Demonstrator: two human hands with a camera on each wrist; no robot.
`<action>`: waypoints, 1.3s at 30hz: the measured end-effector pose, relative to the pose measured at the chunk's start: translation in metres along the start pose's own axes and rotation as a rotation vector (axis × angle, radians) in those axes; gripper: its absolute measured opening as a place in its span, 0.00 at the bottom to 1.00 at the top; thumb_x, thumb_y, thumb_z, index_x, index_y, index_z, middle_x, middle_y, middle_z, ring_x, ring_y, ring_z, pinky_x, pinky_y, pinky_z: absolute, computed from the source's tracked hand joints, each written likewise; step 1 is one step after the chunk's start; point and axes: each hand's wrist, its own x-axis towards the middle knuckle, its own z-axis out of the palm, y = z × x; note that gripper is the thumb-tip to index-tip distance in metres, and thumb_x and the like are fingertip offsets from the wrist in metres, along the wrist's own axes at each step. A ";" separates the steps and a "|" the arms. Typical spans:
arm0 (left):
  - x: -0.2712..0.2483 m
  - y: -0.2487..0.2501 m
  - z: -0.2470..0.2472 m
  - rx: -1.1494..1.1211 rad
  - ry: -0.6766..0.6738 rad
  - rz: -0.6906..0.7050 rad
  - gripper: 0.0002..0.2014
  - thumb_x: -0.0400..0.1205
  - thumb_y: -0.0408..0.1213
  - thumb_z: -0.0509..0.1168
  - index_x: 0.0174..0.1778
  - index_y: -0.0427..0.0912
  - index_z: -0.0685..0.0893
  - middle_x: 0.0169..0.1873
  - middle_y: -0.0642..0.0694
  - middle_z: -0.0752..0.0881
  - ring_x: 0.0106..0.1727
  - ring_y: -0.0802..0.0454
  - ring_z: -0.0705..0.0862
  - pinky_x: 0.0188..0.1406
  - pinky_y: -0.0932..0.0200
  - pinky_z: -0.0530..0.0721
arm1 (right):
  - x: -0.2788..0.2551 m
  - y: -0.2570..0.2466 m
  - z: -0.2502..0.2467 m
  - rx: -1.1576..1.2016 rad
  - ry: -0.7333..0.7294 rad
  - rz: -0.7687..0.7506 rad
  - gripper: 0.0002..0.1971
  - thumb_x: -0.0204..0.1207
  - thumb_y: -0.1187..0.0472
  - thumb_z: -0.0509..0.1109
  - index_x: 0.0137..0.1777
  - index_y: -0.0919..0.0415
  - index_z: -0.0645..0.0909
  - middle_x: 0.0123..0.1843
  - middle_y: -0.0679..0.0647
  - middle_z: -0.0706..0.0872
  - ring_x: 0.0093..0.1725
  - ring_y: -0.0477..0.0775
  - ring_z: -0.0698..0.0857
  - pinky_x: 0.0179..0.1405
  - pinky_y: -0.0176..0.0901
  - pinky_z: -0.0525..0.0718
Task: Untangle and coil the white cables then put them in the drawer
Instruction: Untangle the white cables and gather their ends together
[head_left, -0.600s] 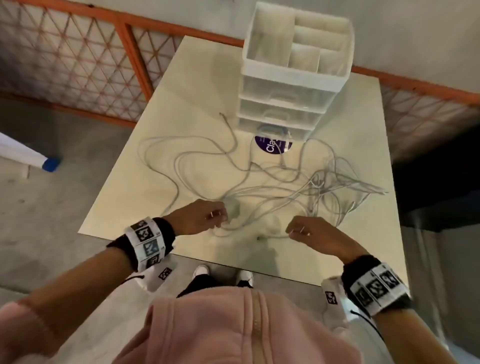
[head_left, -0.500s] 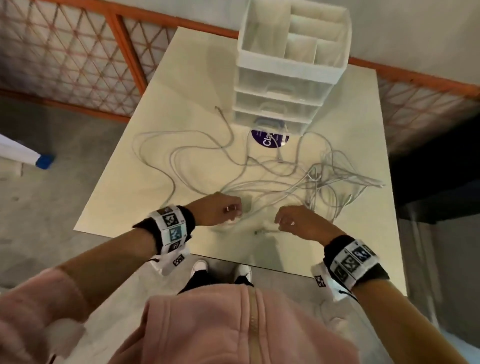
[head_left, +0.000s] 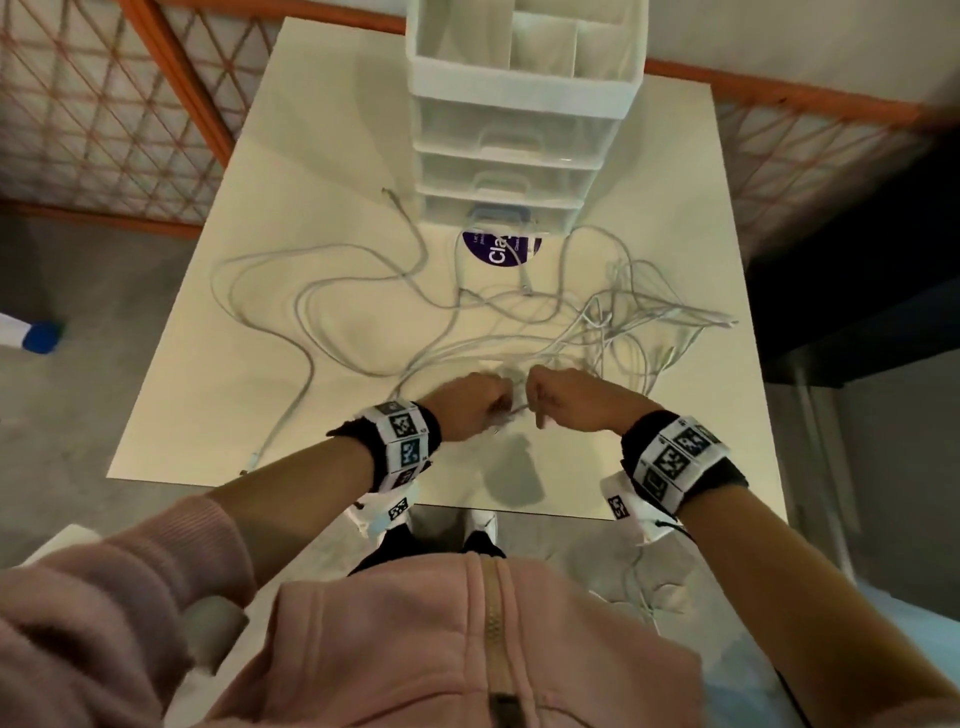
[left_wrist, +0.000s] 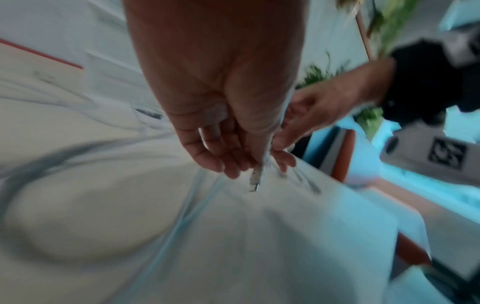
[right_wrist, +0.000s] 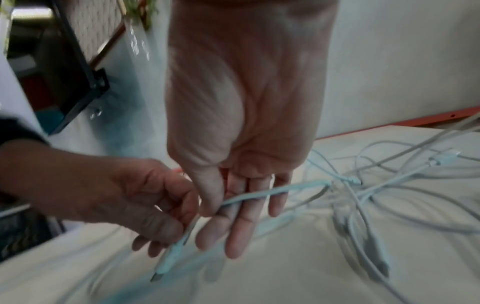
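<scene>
Several white cables (head_left: 613, 322) lie tangled on the pale table (head_left: 223, 395), with long loops (head_left: 311, 306) spread to the left. Both hands meet over the near middle. My left hand (head_left: 493, 408) pinches a plug end (right_wrist: 168, 259) of one white cable (left_wrist: 255, 179) between thumb and fingers. Beside it, my right hand (head_left: 540, 405) holds the same cable (right_wrist: 262, 194) under its thumb, laid across nearly straight fingers (right_wrist: 233, 236). The white drawer unit (head_left: 511, 135) stands at the far middle, all its drawers closed.
A purple round sticker (head_left: 501, 249) sits in front of the drawer unit. One cable end (head_left: 254, 457) reaches the table's near left edge. Orange-framed mesh fencing (head_left: 104, 104) stands behind and to the left. A blue-capped object (head_left: 36, 335) lies on the floor.
Both hands have moved inward and now nearly touch. The left hand has lifted a cable end off the table and the right hand has taken hold of the same cable.
</scene>
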 end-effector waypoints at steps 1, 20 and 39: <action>-0.001 0.000 -0.009 -0.074 0.061 0.023 0.08 0.82 0.38 0.65 0.46 0.36 0.80 0.42 0.45 0.79 0.42 0.47 0.78 0.45 0.56 0.75 | -0.003 -0.002 -0.008 0.102 0.045 -0.012 0.07 0.81 0.67 0.59 0.47 0.53 0.71 0.40 0.51 0.87 0.47 0.57 0.85 0.47 0.47 0.80; -0.054 -0.008 -0.195 -1.362 0.879 0.195 0.17 0.84 0.32 0.58 0.27 0.39 0.78 0.43 0.41 0.92 0.50 0.47 0.90 0.54 0.53 0.87 | -0.013 0.017 -0.072 0.429 0.262 -0.113 0.18 0.86 0.58 0.56 0.42 0.65 0.82 0.41 0.53 0.86 0.48 0.51 0.86 0.61 0.36 0.78; -0.015 0.051 -0.151 -0.523 0.383 0.072 0.13 0.79 0.43 0.70 0.45 0.35 0.90 0.19 0.57 0.76 0.21 0.62 0.69 0.27 0.70 0.66 | -0.018 -0.081 -0.143 0.346 0.649 -0.262 0.11 0.76 0.56 0.73 0.42 0.66 0.85 0.27 0.48 0.77 0.25 0.40 0.71 0.26 0.26 0.68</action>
